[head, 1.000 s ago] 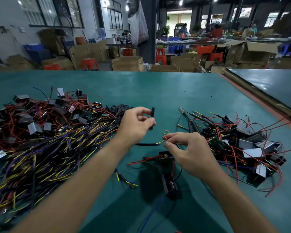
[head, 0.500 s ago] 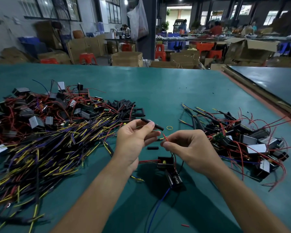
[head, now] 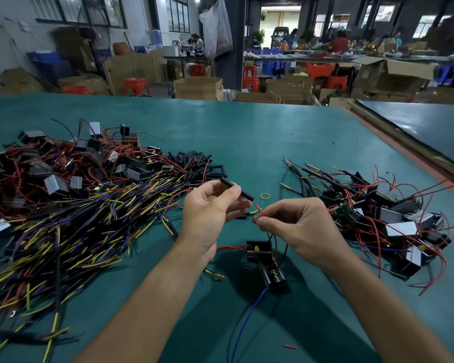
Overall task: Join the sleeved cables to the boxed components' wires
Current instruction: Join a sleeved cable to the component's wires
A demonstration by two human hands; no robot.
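Heaps of yellow, purple and black sleeved cables point(head: 63, 218), mixed with grey boxes, lie left of the left hand point(head: 210, 213). That hand pinches a short black sleeve tube point(head: 237, 189) between thumb and forefinger. The tube's long axis slopes from upper left down to the right, and its lower end points toward the right hand point(head: 299, 226). The right hand pinches a thin red wire point(head: 258, 208), whose tip angles up and left, near the tube's lower end. Below, between the hands, a black boxed component point(head: 258, 251) rests on the green surface point(head: 247, 140). Right of the right hand sits a tangle of boxes and red wires point(head: 383, 216).

Teal table point(head: 247, 132) — black sleeve point(head: 237, 189)
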